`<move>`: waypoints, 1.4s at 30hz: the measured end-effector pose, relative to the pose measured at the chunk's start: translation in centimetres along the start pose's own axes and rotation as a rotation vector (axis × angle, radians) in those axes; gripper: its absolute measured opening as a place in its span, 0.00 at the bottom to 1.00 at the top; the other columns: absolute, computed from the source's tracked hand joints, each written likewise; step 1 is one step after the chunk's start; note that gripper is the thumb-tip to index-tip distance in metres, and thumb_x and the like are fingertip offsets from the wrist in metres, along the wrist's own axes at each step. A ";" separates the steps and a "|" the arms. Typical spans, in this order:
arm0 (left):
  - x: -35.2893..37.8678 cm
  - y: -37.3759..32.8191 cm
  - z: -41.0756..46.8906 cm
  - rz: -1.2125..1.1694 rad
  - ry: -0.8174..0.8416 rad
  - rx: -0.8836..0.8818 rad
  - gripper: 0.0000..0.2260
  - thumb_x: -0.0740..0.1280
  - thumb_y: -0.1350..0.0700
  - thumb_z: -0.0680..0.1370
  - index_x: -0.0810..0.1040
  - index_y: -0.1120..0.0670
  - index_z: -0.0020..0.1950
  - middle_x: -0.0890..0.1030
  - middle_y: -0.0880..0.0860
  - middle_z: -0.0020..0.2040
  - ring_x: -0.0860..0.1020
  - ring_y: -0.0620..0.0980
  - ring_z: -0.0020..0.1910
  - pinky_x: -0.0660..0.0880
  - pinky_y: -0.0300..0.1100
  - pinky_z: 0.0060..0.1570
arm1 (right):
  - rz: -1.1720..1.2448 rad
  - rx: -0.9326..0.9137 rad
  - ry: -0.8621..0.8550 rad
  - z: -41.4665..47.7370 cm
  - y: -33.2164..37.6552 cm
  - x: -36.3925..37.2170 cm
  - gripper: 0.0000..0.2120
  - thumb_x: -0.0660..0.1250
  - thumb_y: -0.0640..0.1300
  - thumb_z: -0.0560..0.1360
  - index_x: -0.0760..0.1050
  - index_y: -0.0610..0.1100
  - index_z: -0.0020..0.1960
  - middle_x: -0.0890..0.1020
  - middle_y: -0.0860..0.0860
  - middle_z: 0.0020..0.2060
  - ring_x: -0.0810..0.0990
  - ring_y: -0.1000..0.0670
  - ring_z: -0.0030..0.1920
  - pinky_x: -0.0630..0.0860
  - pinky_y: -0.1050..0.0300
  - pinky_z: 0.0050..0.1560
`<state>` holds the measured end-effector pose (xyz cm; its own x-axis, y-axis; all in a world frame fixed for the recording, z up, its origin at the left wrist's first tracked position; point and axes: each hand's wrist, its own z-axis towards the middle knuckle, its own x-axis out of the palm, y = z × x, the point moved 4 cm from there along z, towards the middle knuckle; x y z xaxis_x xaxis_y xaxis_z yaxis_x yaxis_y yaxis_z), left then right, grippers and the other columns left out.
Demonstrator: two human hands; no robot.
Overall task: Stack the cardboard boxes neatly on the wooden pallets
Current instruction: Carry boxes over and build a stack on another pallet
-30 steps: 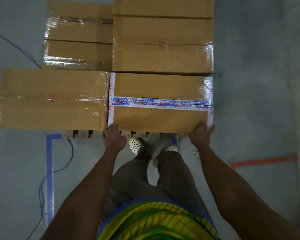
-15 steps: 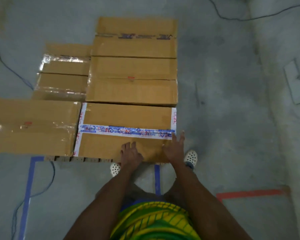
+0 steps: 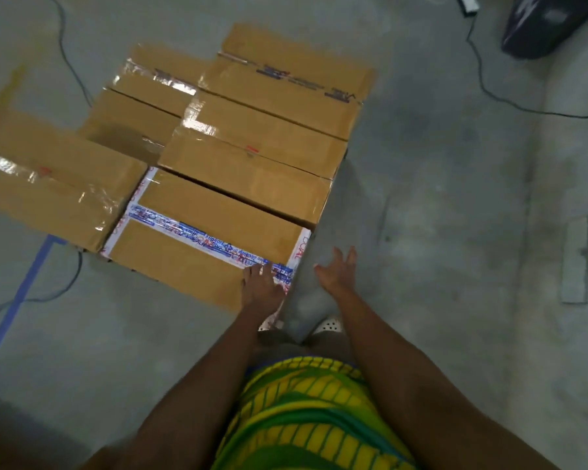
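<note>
Taped box point(image 3: 204, 245): it lies flat at the near right corner of the group. Blue-printed white tape runs along its top seam and over both ends.
Contact: its left end touches the wide box point(image 3: 55, 184). A thin dark gap separates its far side from the middle box point(image 3: 248, 164).
Your left hand point(image 3: 262, 288): it rests palm down on the near right corner of the taped box. The fingers are straight and close together, with the tips on the printed tape. It grips nothing.
Your right hand point(image 3: 336, 273): it is off the box, just beside its right end, above the floor. The fingers are spread and it holds nothing.
Further boxes: the far box point(image 3: 292, 79) sits behind the middle one. Two lower boxes with shiny tape point(image 3: 140, 106) sit to the left of those.
Floor point(image 3: 455, 232): grey concrete. A blue tape line point(image 3: 24, 286) runs at the left and a black cable point(image 3: 489, 89) lies at the upper right.
You: you wear a yellow-green striped shirt point(image 3: 313, 412). A white shoe point(image 3: 330, 325) shows below your right hand.
</note>
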<state>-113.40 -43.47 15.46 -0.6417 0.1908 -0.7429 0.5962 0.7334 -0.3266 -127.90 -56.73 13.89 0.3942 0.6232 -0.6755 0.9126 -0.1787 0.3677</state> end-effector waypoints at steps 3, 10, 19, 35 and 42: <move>-1.3 -0.6 1.6 -0.045 -0.019 -0.062 0.27 0.67 0.54 0.77 0.67 0.56 0.75 0.70 0.60 0.71 0.63 0.62 0.72 0.64 0.56 0.68 | 0.053 0.005 -0.047 2.1 0.6 -2.3 0.33 0.69 0.52 0.78 0.62 0.47 0.79 0.51 0.47 0.81 0.59 0.43 0.78 0.63 0.51 0.74; -1.3 -3.1 6.2 -0.092 -0.014 -0.122 0.29 0.66 0.50 0.75 0.68 0.57 0.75 0.73 0.62 0.68 0.67 0.65 0.69 0.66 0.58 0.67 | 0.183 0.036 -0.055 9.5 2.7 -6.1 0.31 0.71 0.49 0.78 0.66 0.44 0.77 0.60 0.44 0.79 0.63 0.42 0.76 0.64 0.49 0.74; -2.4 -9.2 12.7 -0.376 -0.034 -0.519 0.35 0.58 0.42 0.72 0.63 0.52 0.79 0.70 0.58 0.72 0.67 0.61 0.71 0.64 0.49 0.68 | 0.010 -0.152 0.161 23.8 11.7 -8.3 0.33 0.72 0.45 0.75 0.66 0.44 0.77 0.66 0.42 0.74 0.70 0.38 0.70 0.71 0.44 0.69; 0.4 -16.7 17.4 -0.596 -0.137 -0.516 0.28 0.66 0.56 0.79 0.63 0.49 0.78 0.60 0.56 0.80 0.65 0.59 0.74 0.67 0.55 0.71 | -0.455 -0.298 0.354 32.3 16.5 -11.5 0.42 0.72 0.50 0.77 0.52 0.45 0.83 0.58 0.42 0.80 0.64 0.37 0.76 0.68 0.42 0.72; 3.8 -17.9 18.4 -0.363 -0.149 -0.512 0.28 0.64 0.54 0.77 0.62 0.52 0.77 0.59 0.54 0.80 0.61 0.58 0.75 0.62 0.54 0.71 | -0.436 -0.385 0.335 33.7 15.0 -11.9 0.42 0.77 0.51 0.73 0.60 0.49 0.81 0.59 0.44 0.76 0.72 0.38 0.68 0.74 0.44 0.66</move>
<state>-117.69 -67.92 7.69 -0.6634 -0.1934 -0.7228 0.0248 0.9598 -0.2796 -115.27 -92.47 5.93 -0.1137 0.7904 -0.6020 0.8526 0.3887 0.3493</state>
